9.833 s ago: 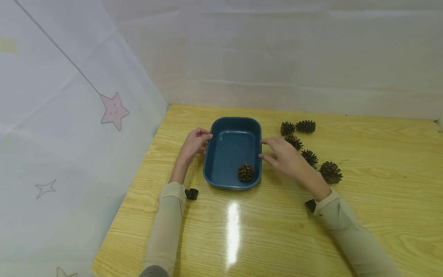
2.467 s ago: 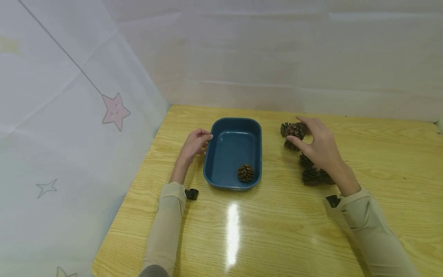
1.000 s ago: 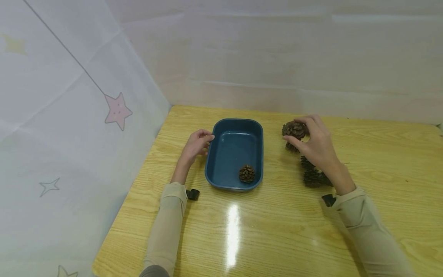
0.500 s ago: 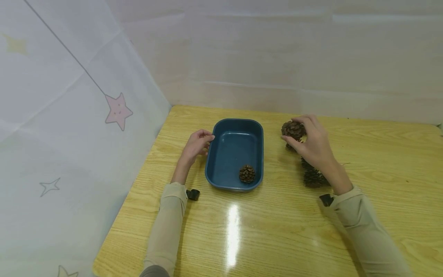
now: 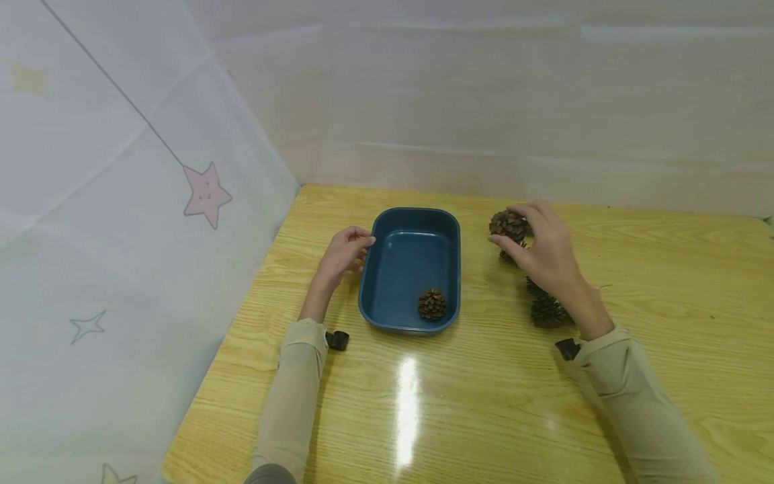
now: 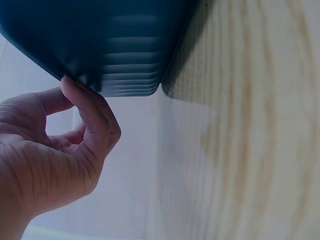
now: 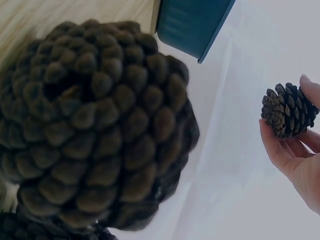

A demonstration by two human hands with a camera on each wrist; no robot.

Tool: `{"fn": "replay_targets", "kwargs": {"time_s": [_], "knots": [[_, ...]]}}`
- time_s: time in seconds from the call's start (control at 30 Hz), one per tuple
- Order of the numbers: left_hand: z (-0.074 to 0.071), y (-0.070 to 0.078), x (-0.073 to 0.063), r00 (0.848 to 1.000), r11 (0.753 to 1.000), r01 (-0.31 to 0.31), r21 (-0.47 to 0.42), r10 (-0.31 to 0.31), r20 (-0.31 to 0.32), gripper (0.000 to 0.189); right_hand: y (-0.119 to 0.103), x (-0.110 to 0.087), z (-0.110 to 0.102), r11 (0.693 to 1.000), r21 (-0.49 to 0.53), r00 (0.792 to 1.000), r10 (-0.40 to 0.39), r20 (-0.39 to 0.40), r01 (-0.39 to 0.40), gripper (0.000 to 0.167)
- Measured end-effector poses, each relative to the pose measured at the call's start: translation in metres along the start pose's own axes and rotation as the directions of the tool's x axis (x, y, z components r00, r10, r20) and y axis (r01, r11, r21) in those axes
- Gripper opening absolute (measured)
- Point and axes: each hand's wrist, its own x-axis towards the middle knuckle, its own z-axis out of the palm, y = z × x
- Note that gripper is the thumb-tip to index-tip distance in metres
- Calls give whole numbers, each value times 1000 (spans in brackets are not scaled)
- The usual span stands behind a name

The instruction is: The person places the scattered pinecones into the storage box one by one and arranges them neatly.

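Note:
My left hand (image 5: 346, 254) grips the left rim of a deep blue rectangular dish (image 5: 405, 262), thumb at the edge; the left wrist view shows its bent fingertips against the dish wall (image 6: 130, 55). One brown pine cone (image 5: 432, 304) lies in the dish's near right corner. To the right of the dish, my right hand (image 5: 547, 252) pinches another pine cone (image 5: 509, 225) between thumb and fingers. In the right wrist view this held cone (image 7: 286, 111) is raised against the pale backdrop. Under and beside that hand lie more pine cones (image 5: 547, 312), partly hidden by it.
A large pine cone (image 7: 100, 125) fills the near left of the right wrist view. The yellow wooden table (image 5: 484, 403) reaches the pale cloth backdrop (image 5: 453, 101) behind. A cloth with stars (image 5: 207, 195) hangs along the left edge.
Since the earliest frame, my right hand has left the dish's right rim and taken a pine cone. Over the last second it drifts slightly left with it. My left hand stays put.

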Motion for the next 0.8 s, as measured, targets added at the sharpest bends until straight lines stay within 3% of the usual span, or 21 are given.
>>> {"fn": "replay_targets", "kwargs": {"time_s": [0.5,0.8], "knots": [[1,1,-1,1000,1000,0,3,0,-5,29,0,0,6,999,-13,998,-52,19,52,54],[1,0,1,1000,1000,8,8,-8,1,32,-1,-1,11,999,3,999,-41,26,41,55]]}}
